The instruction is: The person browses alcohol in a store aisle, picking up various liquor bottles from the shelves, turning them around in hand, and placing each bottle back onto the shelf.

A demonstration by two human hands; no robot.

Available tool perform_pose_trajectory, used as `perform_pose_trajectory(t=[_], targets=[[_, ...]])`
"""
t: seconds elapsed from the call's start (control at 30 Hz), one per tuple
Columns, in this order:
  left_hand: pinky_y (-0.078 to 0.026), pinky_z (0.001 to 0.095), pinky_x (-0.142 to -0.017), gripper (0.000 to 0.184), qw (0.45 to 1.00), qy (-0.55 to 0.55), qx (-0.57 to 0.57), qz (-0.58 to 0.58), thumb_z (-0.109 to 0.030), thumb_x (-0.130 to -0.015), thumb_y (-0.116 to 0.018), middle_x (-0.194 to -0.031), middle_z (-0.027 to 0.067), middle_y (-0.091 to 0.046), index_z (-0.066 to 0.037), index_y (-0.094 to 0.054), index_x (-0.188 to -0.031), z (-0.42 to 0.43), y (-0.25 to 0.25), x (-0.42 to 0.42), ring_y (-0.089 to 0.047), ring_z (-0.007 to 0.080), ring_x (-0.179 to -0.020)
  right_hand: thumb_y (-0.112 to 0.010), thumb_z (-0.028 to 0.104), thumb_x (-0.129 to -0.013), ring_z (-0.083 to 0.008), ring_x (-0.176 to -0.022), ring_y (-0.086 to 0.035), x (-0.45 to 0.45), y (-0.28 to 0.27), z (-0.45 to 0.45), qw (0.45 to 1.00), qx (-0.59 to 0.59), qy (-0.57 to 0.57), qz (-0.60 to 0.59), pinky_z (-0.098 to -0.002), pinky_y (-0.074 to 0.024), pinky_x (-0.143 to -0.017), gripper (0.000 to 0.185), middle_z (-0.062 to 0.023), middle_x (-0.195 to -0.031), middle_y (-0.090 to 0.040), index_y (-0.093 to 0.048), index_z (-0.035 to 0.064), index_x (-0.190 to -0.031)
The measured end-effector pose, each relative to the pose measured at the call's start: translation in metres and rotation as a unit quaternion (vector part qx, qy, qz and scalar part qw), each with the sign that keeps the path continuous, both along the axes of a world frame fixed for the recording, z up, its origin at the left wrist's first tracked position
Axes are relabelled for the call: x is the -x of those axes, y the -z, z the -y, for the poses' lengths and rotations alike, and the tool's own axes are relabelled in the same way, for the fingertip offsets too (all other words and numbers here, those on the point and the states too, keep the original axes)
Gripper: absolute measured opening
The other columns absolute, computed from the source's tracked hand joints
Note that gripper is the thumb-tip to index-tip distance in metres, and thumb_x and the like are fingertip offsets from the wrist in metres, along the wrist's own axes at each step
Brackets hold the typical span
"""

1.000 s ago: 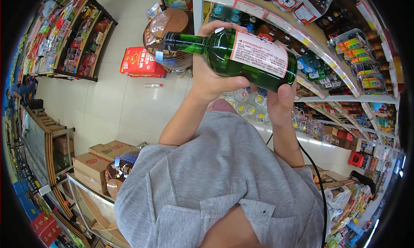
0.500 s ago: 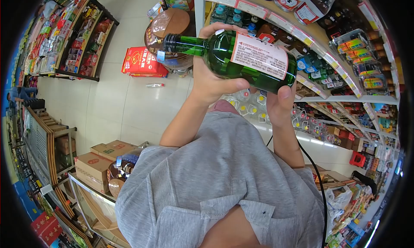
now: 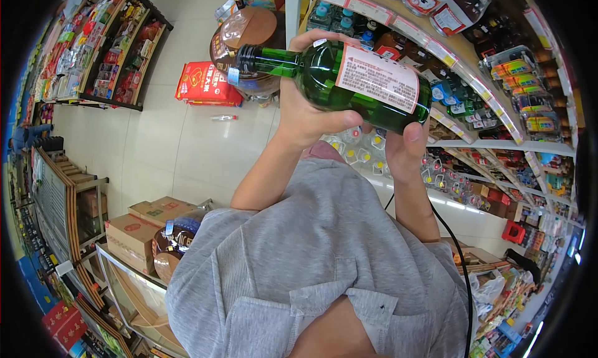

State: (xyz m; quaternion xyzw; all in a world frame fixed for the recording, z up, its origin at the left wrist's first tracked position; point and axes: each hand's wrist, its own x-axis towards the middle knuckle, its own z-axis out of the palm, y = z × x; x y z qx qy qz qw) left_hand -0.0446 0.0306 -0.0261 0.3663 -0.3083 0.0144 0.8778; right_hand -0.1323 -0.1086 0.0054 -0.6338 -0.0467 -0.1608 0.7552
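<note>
Both hands hold a green glass bottle (image 3: 316, 77) lying on its side in front of the shelves. Its dark cap points left and its base right. A pale printed label (image 3: 378, 79) faces up, crowded with small text. My left hand (image 3: 309, 112) wraps round the shoulder end from below, thumb along the near side. At the base end, my right hand (image 3: 406, 147) supports the bottle, with its thumb on the glass; the other fingers are mostly hidden behind it.
Shelves of bottles (image 3: 458, 102) stand close at the right. Large jars (image 3: 249, 31) and a red bag (image 3: 202, 84) are on the floor ahead left. Clear jugs (image 3: 364, 155) stand beneath the hands. Cardboard boxes (image 3: 131, 236) sit at lower left. A black cable (image 3: 458, 246) hangs by my right arm.
The bottle has shifted very slightly right in the view and turned a little. Both hands keep the same hold. The surroundings have shifted slightly with the camera.
</note>
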Motion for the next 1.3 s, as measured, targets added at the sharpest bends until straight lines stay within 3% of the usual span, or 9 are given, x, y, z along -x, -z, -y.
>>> perform_pose_trajectory(t=[0.6,0.67,0.73,0.87,1.03,1.3], targets=[[-0.048,0.0409,-0.105,0.102,1.0,0.001,0.0,-0.002,-0.023,-0.058,-0.098,-0.131,0.0184,-0.055,-0.001,-0.037,-0.136,0.005,-0.004,0.004,-0.058,0.0259,-0.121,-0.067,0.063,-0.083,-0.0175,-0.091,-0.065,0.002,0.001,0.004,1.0,0.001,0.013,0.002,-0.029,-0.0547,-0.063,0.091,-0.0132,-0.121,-0.059,-0.035,0.0021,-0.142],[-0.049,0.0406,-0.105,0.102,1.0,0.001,-0.004,-0.001,-0.023,-0.058,-0.098,-0.131,0.0184,-0.055,-0.001,-0.037,-0.136,0.005,-0.005,0.005,-0.058,0.0257,-0.121,-0.064,0.062,-0.086,-0.0209,-0.114,-0.056,0.008,0.003,0.007,1.0,0.012,-0.002,-0.01,-0.0361,-0.0464,-0.09,0.092,-0.0121,-0.134,-0.054,-0.032,0.0014,-0.148],[-0.049,0.0403,-0.104,0.102,1.0,0.001,-0.007,-0.002,-0.023,-0.058,-0.098,-0.131,0.0185,-0.055,-0.001,-0.037,-0.136,0.005,-0.005,0.006,-0.058,0.0254,-0.12,-0.062,0.062,-0.088,-0.0226,-0.127,-0.052,0.011,0.004,0.009,1.0,0.018,-0.006,-0.017,-0.0398,-0.0416,-0.105,0.093,-0.0117,-0.141,-0.051,-0.031,0.001,-0.151],[-0.05,0.0399,-0.103,0.102,1.0,-0.002,-0.006,0.001,-0.023,-0.058,-0.098,-0.131,0.0186,-0.055,-0.001,-0.037,-0.136,0.006,-0.005,0.006,-0.058,0.0249,-0.12,-0.062,0.061,-0.088,-0.0225,-0.129,-0.05,0.012,0.007,0.009,1.0,0.014,-0.002,-0.015,-0.0397,-0.0398,-0.108,0.093,-0.0119,-0.143,-0.05,-0.031,0.0008,-0.151],[-0.05,0.0402,-0.103,0.102,1.0,0.008,-0.001,-0.011,-0.021,-0.057,-0.098,-0.131,0.0186,-0.055,-0.001,-0.037,-0.137,0.004,-0.006,0.008,-0.058,0.0252,-0.12,-0.064,0.062,-0.083,-0.0176,-0.089,-0.064,0.006,-0.001,0.002,0.999,0.011,0.031,-0.001,-0.0289,-0.0544,-0.063,0.09,-0.0136,-0.122,-0.056,-0.036,0.0023,-0.143],[-0.049,0.0402,-0.104,0.103,1.0,0.002,0.001,-0.01,-0.02,-0.057,-0.098,-0.131,0.0178,-0.055,-0.001,-0.037,-0.137,0.003,-0.005,0.013,-0.058,0.0252,-0.121,-0.067,0.064,-0.082,-0.0163,-0.088,-0.064,0.011,0.002,0.001,0.999,0.015,0.039,0.0,-0.0281,-0.0541,-0.062,0.091,-0.0127,-0.122,-0.056,-0.037,0.0024,-0.142]])
